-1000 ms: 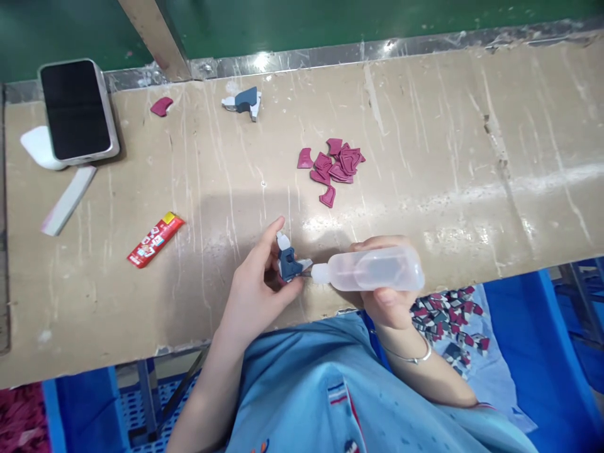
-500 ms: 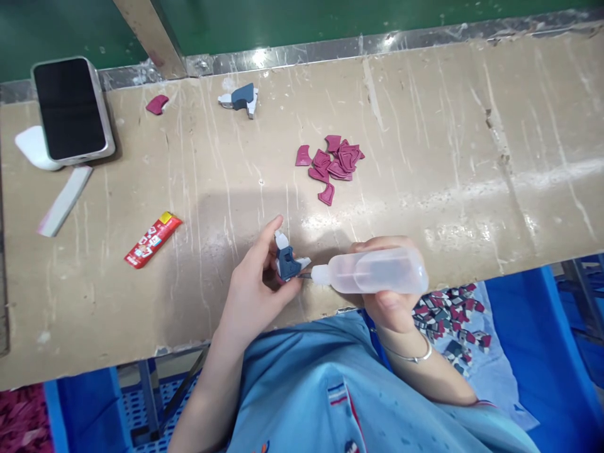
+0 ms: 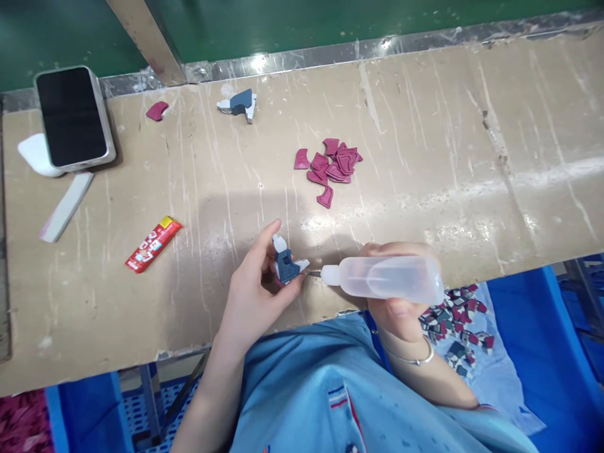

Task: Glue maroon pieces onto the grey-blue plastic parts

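Note:
Between the thumb and fingers of my left hand (image 3: pixel 255 292) is a small navy and white plastic part (image 3: pixel 285 265), with a sliver of maroon under it. My right hand (image 3: pixel 401 314) is wrapped round a translucent squeeze bottle (image 3: pixel 389 278), held on its side. The bottle's thin dark nozzle points left, its tip close to the part's lower right edge; I cannot tell whether it touches. Beyond my hands lies a loose pile of maroon pieces (image 3: pixel 346 160). A similar navy and white part (image 3: pixel 241 104) rests farther back on the worktable (image 3: pixel 425 176).
A phone-like device (image 3: pixel 73 119) lies at the far left on a white object (image 3: pixel 35 154), near a pale strip (image 3: pixel 68 207). A red sachet (image 3: pixel 153 244) and a single maroon piece (image 3: pixel 157 111) are nearby. Below the table edge, a blue bin (image 3: pixel 533 340) holds several assembled parts (image 3: pixel 455 321).
My right hand has drawn the bottle a little to the right, so its nozzle has backed off from the part. My left hand has stayed almost still.

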Available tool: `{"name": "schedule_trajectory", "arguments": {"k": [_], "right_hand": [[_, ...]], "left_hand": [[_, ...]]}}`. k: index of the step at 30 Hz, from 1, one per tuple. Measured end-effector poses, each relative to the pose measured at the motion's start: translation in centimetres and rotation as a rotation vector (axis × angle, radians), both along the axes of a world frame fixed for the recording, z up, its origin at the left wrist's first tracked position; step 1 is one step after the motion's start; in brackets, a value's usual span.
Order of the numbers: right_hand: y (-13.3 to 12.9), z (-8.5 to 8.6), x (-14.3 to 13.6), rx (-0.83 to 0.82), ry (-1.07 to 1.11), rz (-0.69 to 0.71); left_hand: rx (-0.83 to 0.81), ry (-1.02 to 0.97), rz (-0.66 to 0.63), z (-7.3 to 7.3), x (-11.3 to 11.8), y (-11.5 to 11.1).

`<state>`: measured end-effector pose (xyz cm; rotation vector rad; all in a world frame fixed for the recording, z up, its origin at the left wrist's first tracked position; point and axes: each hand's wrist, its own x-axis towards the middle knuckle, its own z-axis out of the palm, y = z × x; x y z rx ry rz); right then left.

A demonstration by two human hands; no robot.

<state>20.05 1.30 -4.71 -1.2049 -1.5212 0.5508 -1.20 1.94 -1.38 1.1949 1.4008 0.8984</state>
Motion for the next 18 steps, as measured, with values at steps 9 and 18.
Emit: {"name": "schedule_trajectory", "arguments": {"k": [9, 18], "right_hand": [[1.6, 0.1, -1.5, 0.16, 0.187, -0.058], [1.8, 0.3, -1.7, 0.154, 0.14, -0.04]], "left_hand": [[0.007, 0.0, 0.005, 0.1, 0.1, 0.0], [0.012, 0.033, -0.021, 0.0, 0.1, -0.1]]}}
